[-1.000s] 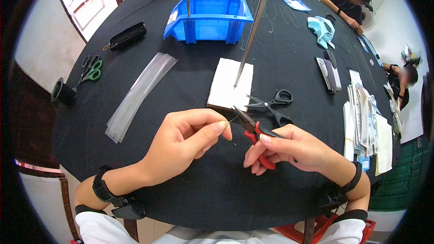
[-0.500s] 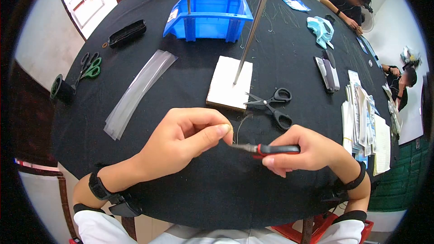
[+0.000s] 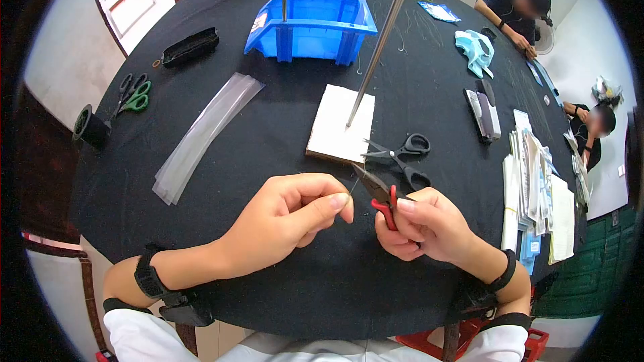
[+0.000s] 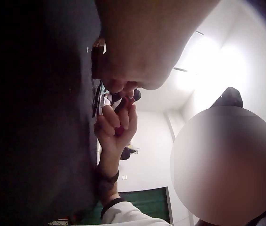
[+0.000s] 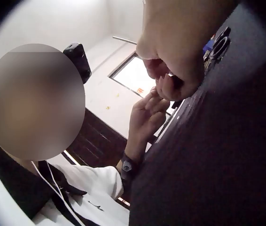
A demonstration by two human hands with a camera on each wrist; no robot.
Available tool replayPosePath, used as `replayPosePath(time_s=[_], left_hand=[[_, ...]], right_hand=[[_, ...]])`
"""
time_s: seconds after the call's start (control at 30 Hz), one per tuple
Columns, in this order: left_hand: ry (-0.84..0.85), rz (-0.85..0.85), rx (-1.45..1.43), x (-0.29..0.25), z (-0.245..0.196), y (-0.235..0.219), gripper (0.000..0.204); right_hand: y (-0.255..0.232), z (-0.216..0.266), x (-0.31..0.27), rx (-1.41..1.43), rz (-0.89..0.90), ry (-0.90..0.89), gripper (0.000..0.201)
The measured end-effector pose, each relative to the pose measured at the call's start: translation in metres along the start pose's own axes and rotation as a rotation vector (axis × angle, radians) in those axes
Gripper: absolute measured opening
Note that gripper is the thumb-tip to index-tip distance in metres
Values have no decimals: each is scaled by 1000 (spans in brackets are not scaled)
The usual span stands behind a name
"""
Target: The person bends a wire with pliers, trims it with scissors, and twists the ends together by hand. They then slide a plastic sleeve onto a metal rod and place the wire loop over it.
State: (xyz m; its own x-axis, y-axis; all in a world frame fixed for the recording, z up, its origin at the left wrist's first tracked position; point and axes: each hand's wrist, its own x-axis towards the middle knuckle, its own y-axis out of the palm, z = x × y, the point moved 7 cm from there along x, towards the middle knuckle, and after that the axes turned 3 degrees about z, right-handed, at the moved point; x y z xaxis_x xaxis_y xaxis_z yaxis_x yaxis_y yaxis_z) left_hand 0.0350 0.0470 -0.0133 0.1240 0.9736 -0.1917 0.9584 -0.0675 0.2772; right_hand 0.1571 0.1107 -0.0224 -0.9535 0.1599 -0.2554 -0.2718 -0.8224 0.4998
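My left hand (image 3: 285, 221) pinches a thin thread-like strand (image 3: 354, 186) between thumb and forefinger, a little in front of the white block. In my right hand (image 3: 429, 221) are needle-nose pliers (image 3: 377, 189) with red and black handles. Their nose points up and to the left, with the tips near the strand's upper part. Black scissors (image 3: 396, 153) lie spread just beyond the pliers. The left wrist view shows my right hand (image 4: 116, 125) with its fingers curled around a red handle. What lies inside the left pinch is hidden by the fingertips.
A metal rod stands on the white block (image 3: 341, 121), behind the hands. Farther back is a blue bin (image 3: 312, 30). Clear plastic strips (image 3: 204, 137) lie at left, a stapler (image 3: 483, 114) and stacked packets (image 3: 530, 188) at right. Other people sit at the far right edge.
The pliers lay level with their tips at the left fingertips half a second ago; now they point up and left again. The left hand has shifted slightly right and down.
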Motion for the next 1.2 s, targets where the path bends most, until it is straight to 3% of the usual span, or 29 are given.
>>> replayPosePath(time_s=[0.17, 0.33, 0.57, 0.67, 0.77, 0.87, 0.97, 1.2], left_hand=[[7, -31, -62, 1, 1, -1, 21], [-22, -29, -119, 3, 6, 1, 21], [23, -92, 134, 1, 3, 1, 20], [94, -73, 199, -1, -1, -1, 19], [75, -60, 179, 0, -4, -3, 19], [14, -24, 155, 1, -4, -4, 20], [89, -41, 92, 4, -1, -3, 21], [34, 12, 62, 4, 3, -1, 22]], right_hand=[[-4, 4, -3, -163, -180, -36, 44], [-5, 7, -8, -226, -250, -21, 43], [-12, 10, -10, -291, -299, 8, 41], [-14, 11, -11, -467, -293, 16, 38], [-13, 14, -8, -523, -260, -127, 39], [-11, 10, -10, -486, -287, -54, 37], [-9, 12, -9, -521, -265, -90, 37], [-9, 9, -9, -522, -221, -97, 34]])
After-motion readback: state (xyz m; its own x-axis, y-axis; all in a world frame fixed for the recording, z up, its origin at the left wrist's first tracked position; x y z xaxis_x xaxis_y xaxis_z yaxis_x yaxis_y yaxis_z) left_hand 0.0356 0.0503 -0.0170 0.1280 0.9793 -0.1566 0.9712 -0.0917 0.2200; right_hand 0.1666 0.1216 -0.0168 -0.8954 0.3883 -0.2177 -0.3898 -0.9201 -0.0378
